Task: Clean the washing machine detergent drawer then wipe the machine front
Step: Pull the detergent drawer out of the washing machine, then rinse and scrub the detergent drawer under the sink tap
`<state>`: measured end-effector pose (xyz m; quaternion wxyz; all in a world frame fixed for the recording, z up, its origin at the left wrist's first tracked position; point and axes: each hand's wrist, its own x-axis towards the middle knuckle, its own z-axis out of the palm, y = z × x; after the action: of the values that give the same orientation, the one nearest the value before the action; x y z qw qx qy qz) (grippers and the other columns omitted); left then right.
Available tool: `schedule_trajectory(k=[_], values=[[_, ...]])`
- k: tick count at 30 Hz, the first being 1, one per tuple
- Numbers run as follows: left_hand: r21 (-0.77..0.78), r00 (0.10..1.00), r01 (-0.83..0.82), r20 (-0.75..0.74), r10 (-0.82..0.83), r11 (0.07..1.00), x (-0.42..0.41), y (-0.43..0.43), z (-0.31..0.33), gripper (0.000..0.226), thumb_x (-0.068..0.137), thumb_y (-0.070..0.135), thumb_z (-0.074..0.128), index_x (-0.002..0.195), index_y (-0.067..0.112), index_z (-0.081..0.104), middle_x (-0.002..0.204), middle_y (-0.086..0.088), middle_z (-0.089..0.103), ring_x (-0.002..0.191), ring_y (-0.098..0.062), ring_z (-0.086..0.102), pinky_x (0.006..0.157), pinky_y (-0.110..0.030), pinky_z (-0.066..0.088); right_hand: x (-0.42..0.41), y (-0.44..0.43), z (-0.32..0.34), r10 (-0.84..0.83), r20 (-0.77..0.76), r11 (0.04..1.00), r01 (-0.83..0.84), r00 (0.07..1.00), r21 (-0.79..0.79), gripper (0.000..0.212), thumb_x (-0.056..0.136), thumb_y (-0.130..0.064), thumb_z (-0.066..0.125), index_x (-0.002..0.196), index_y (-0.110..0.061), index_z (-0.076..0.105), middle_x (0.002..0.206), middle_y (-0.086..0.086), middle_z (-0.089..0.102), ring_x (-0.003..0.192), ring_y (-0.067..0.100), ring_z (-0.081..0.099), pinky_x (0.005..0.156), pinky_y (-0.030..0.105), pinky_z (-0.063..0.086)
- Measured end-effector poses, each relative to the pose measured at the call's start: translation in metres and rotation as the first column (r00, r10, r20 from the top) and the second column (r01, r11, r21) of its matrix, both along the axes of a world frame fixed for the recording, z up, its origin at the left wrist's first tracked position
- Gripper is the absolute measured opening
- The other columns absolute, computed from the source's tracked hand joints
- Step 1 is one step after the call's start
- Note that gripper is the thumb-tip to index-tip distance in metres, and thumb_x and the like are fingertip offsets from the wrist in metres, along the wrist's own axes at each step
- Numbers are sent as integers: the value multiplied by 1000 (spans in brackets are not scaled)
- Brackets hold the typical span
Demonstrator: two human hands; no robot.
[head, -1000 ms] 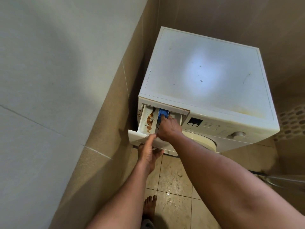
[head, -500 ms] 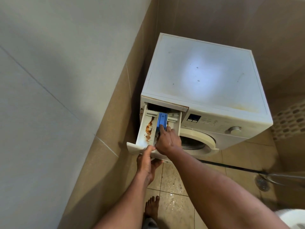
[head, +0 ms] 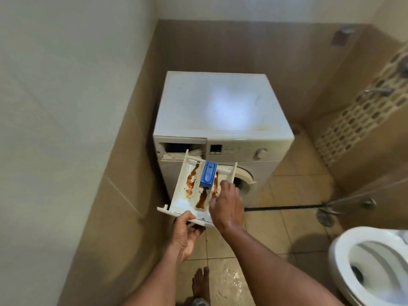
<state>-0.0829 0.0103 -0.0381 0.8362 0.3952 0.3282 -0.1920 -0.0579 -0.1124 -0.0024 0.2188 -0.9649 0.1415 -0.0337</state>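
Note:
The white detergent drawer [head: 181, 195] is out of the washing machine [head: 220, 111] and hangs in front of it, tilted. Brown-orange stains streak its compartments, and a blue insert [head: 208, 174] sits in the middle. My left hand [head: 187, 233] grips the drawer's front panel from below, thumb on top. My right hand [head: 226, 204] holds the drawer's right side, fingers curled over its wall. The drawer slot [head: 181, 147] in the machine front stands open and dark.
A tiled wall runs close along the machine's left. A white toilet bowl [head: 371, 261] sits at the lower right, with a floor drain [head: 325, 217] and a hose beyond it. The tiled floor is wet; a bare foot [head: 201, 283] shows below.
The drawer has come fully out of its slot and moved toward me. Both hands kept hold of it, and the view has pulled back from the machine.

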Motion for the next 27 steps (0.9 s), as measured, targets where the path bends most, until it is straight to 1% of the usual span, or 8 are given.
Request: schedule_trajectory(k=[4,7,12,14,17,20,23,27], values=[[11,989,141,53,-142,990,-48,-46,23,35,83,-2,50,114,7,60,107,-20,65,102,-35,60,103,-57,45,-65,-72,16,-402,-113,889,417,908,187,36,89,-28,63,118,-15,47,104,-1,56,86,15,58,70,32,56],[4,960,268,84,-267,963,-93,-87,41,33,84,-1,50,114,9,60,109,-19,65,102,-35,60,95,-54,49,-132,-128,24,-490,-286,784,560,823,268,31,91,-38,64,108,-13,57,95,0,64,79,17,63,60,32,53],[35,850,515,110,-515,857,-176,-160,64,34,86,3,51,120,5,55,115,-24,62,108,-39,59,96,-55,48,-258,-203,42,-507,-319,643,598,801,478,28,96,-29,62,116,-11,66,116,5,71,93,19,68,77,31,56],[52,791,600,110,-602,798,-209,-192,71,41,86,4,52,127,2,51,119,-27,60,110,-41,57,100,-57,46,-309,-228,52,-577,-301,571,638,760,517,32,96,-25,62,124,-9,64,122,8,69,105,22,67,76,27,51],[50,703,702,110,-703,710,-257,-237,80,45,86,5,53,131,0,49,123,-30,58,110,-42,58,105,-61,43,-381,-263,54,-687,-258,481,692,679,539,31,93,-25,66,121,-10,67,120,9,70,105,23,67,87,34,55],[27,606,791,99,-789,611,-306,-283,89,44,86,6,55,129,0,48,120,-28,60,111,-41,59,101,-59,47,-452,-294,55,-773,-248,326,702,583,633,33,90,-24,69,121,-12,65,118,5,70,101,19,67,84,34,58],[6,475,878,122,-871,479,-349,-328,101,44,86,9,58,129,5,50,123,-26,63,115,-41,61,89,-55,56,-514,-321,57,-851,-242,159,669,466,726,41,88,-25,71,126,-15,60,121,3,67,100,15,66,77,31,59],[23,281,958,152,-948,287,-403,-396,115,45,87,11,60,131,7,51,121,-25,66,112,-37,65,92,-57,55,-588,-357,64,-924,-235,-7,601,302,800,42,90,-19,70,128,-10,55,121,4,67,93,13,68,66,20,55]])
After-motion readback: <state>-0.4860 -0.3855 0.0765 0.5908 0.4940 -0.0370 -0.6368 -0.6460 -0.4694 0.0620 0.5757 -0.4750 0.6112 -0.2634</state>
